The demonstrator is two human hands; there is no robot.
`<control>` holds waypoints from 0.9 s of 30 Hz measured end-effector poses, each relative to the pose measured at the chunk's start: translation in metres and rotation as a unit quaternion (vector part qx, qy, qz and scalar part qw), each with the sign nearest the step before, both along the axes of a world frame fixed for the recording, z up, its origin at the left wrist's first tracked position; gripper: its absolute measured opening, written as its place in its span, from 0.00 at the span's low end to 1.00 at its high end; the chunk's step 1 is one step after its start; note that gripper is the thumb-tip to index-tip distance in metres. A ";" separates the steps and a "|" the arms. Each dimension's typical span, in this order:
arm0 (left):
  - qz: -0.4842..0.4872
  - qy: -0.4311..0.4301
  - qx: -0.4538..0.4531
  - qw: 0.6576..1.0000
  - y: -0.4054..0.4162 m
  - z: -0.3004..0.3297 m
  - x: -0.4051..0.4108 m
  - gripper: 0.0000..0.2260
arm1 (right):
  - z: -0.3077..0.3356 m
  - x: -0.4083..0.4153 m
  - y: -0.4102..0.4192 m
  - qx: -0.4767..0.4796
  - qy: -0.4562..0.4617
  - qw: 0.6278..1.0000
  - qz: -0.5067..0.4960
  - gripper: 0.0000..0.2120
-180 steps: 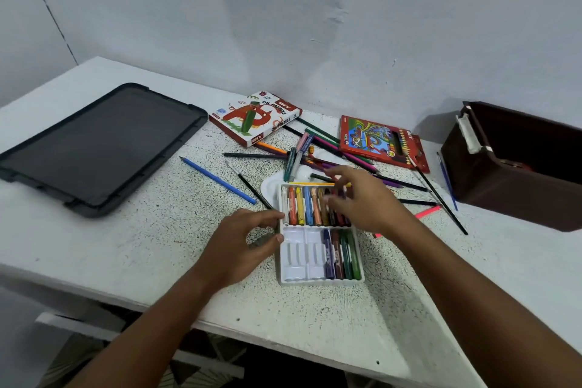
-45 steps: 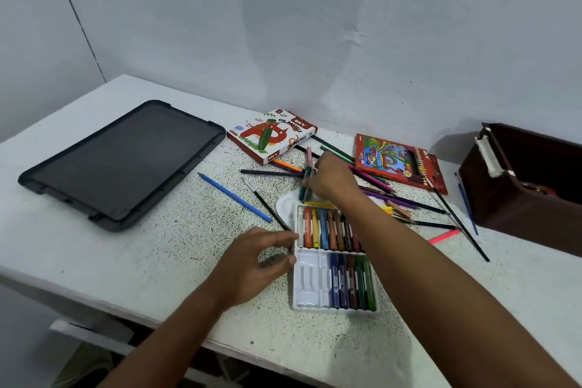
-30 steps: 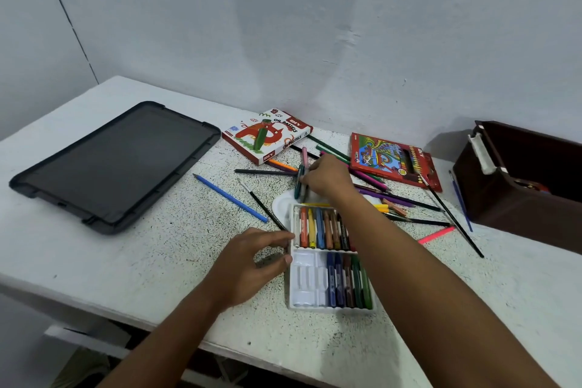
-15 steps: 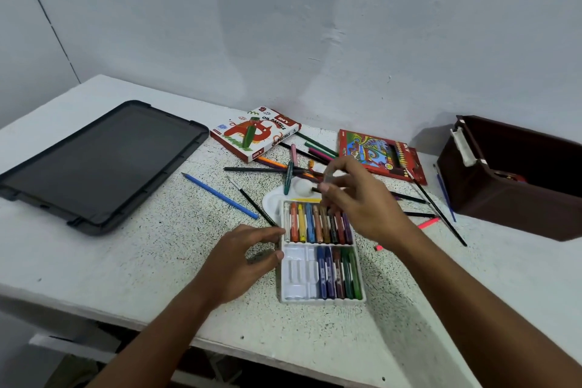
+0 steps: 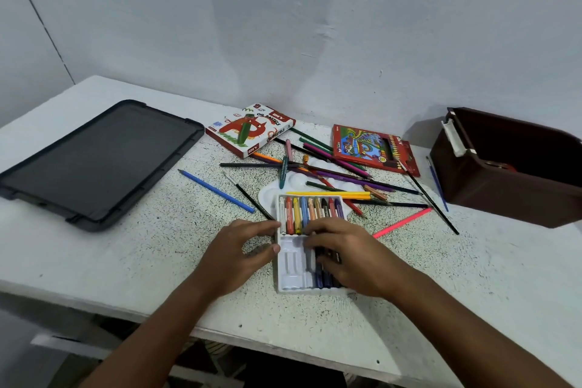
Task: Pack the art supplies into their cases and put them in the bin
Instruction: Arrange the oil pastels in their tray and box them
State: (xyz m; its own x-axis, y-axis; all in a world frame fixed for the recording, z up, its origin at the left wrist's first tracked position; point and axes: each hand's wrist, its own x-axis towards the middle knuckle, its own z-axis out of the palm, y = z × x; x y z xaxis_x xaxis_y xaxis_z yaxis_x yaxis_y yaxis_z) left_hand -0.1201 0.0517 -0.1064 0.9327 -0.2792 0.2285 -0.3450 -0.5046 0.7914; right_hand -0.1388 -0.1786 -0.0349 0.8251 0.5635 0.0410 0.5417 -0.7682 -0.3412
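Observation:
A white pastel tray [image 5: 293,280] lies near the table's front edge. Its upper row is full of oil pastels [image 5: 310,211]; its lower row holds several dark ones at the right. My left hand [image 5: 239,249] pinches the tray's left edge between thumb and fingers. My right hand [image 5: 352,255] lies over the lower row and holds a dark pastel low against the slots, covering most of that row. The oil pastels box [image 5: 248,129] and a red pencil box [image 5: 371,148] lie behind. The brown bin [image 5: 504,189] stands at the right.
Loose coloured pencils and brushes [image 5: 333,167] are strewn behind the tray over a white palette [image 5: 267,195]. A blue pencil [image 5: 217,190] lies to the left, a pink one [image 5: 403,222] to the right. A dark lid [image 5: 94,161] rests flat at the far left.
My right hand reached back to the loose pile, came forward pinching a pastel, and has now dropped onto the tray's lower row. My left hand has stayed on the tray's edge.

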 end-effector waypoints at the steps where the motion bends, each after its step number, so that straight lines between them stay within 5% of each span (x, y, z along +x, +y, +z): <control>1: -0.001 -0.002 0.000 1.000 0.000 -0.001 0.000 0.22 | -0.003 -0.001 0.001 -0.010 -0.002 1.000 0.012 0.14; 14: 0.002 -0.014 0.010 1.000 -0.002 -0.002 0.001 0.23 | -0.009 -0.007 -0.002 -0.028 -0.017 0.998 0.052 0.18; 27: 0.006 -0.023 0.010 1.000 -0.003 -0.003 0.001 0.22 | -0.013 -0.001 0.001 0.020 -0.014 0.998 -0.063 0.18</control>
State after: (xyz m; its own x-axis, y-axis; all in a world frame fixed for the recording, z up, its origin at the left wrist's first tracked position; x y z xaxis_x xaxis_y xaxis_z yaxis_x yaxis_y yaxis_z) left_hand -0.1191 0.0491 -0.1092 0.9246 -0.2735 0.2652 -0.3745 -0.5251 0.7642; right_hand -0.1399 -0.1772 -0.0475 0.8874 0.4530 0.0851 0.4515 -0.8170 -0.3587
